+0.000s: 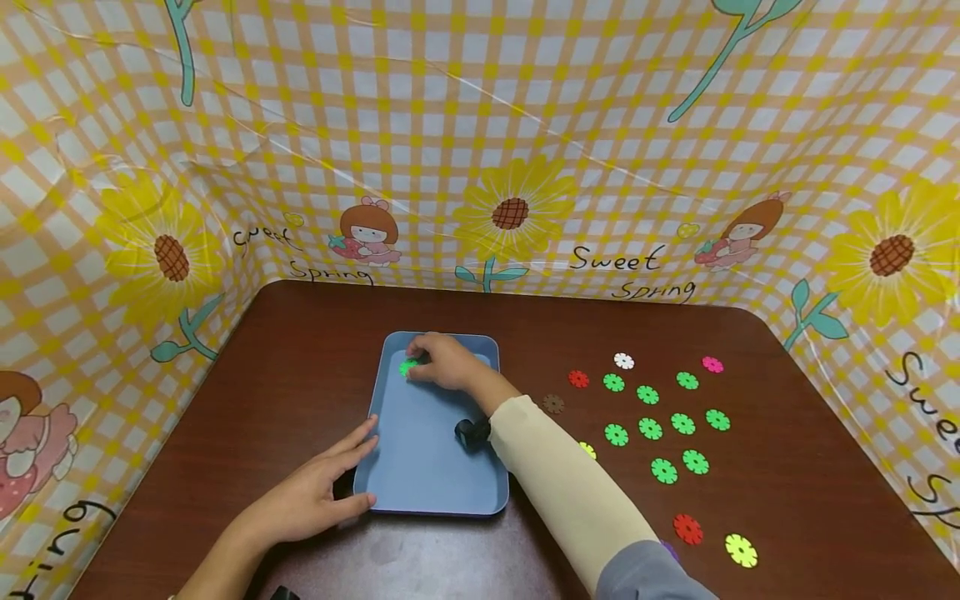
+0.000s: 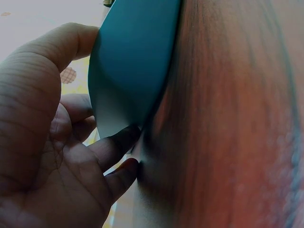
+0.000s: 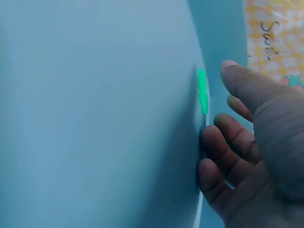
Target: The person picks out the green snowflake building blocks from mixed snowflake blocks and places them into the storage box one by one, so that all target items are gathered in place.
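Note:
A blue rectangular tray (image 1: 431, 479) lies on the table. Inside it, near the far left corner, is a green notched plastic disc (image 1: 407, 367). My right hand (image 1: 444, 364) hovers beside that disc, thumb and fingers spread apart. The right wrist view shows the green disc (image 3: 203, 91) lying flat on the tray floor, a small gap away from the fingertips. My left hand (image 1: 315, 492) rests at the tray's left side, fairly straight fingers touching its rim. In the left wrist view, the thumb and fingertips of this hand (image 2: 57, 142) meet the tray's outer wall (image 2: 133, 57).
Right of the tray, several green discs (image 1: 650, 428) lie scattered on the dark wooden table (image 1: 315, 333). Among them are red (image 1: 687, 529), yellow (image 1: 741, 550), white (image 1: 623, 361), pink (image 1: 712, 364) and brown (image 1: 553, 403) ones. Checkered cloth (image 1: 420, 125) surrounds the table's back and sides.

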The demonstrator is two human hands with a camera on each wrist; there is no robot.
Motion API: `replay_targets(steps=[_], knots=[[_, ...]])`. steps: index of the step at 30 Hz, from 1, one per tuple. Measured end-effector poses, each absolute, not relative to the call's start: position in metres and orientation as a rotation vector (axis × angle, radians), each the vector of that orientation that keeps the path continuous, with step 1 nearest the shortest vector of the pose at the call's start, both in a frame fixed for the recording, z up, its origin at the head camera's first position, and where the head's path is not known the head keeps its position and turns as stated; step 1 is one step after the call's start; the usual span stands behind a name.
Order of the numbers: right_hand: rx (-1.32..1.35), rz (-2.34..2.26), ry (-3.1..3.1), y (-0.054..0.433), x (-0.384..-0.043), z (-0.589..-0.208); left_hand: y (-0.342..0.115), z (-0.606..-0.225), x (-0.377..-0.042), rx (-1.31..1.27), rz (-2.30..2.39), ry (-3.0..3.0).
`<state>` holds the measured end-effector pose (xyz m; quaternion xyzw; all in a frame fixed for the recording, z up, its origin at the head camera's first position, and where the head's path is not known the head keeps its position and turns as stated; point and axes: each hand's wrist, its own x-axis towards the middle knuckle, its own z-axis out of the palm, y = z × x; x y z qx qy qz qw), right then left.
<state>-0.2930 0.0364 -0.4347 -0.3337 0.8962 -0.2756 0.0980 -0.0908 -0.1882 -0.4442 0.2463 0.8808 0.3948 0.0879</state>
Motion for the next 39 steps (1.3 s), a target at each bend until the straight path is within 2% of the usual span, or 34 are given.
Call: replay_targets(steps=[19, 29, 39], knots=[[-0.922, -1.098, 2.685, 0.068, -0.270, -0.382, -0.189, -0.445, -0.091, 0.726, 1.191, 2.606], [-0.863, -1.274, 2.711, 0.098, -0.258, -0.380, -0.188, -0.445, -0.092, 0.749, 1.179, 2.616], [-0.688, -1.346, 2.754, 0.137, -0.250, -0.385, -0.188, -0.444, -0.090, 0.741, 1.179, 2.617]])
